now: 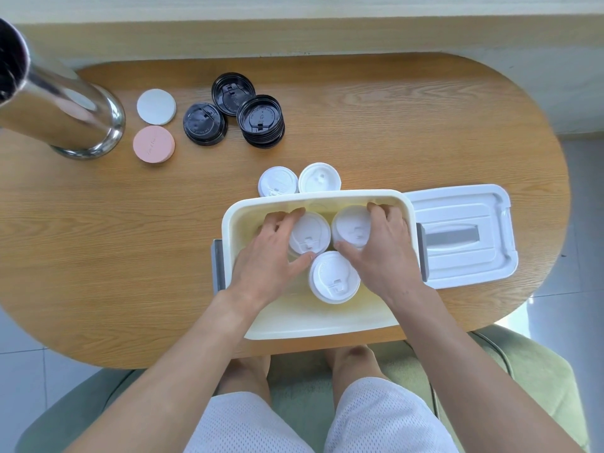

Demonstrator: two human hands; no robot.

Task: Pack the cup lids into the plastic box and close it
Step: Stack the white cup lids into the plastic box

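From the head view I take the plastic box [235, 220] as my landmark: it sits open at the near edge of the oval wooden table [392, 125], its near wall just overhanging that edge toward my knees. To the right of the box, touching its grey latch, the box lid [464, 235] lies flat on the table, close to the table's rounded right end. Beyond the box's far wall two white lid stacks [299, 181] stand side by side, just beside the rim. Left of the box I see a broad stretch of bare wood, and far beyond it to the left the black lids [261, 120] stand in three groups, well apart from the box. Further left lie a white disc [156, 106] and a pink disc [153, 144], then a shiny metal cylinder [78, 119] near the table's left end.

Inside the box three white stacks stand upright. My left hand [266, 256] curls around the far-left stack [309, 235], thumb at its near side, fingers over its far side. My right hand [380, 250] grips the far-right stack [353, 227] the same way. The third stack [333, 277] stands free nearer me, just beside both thumbs. The near part of the box floor shows bare.
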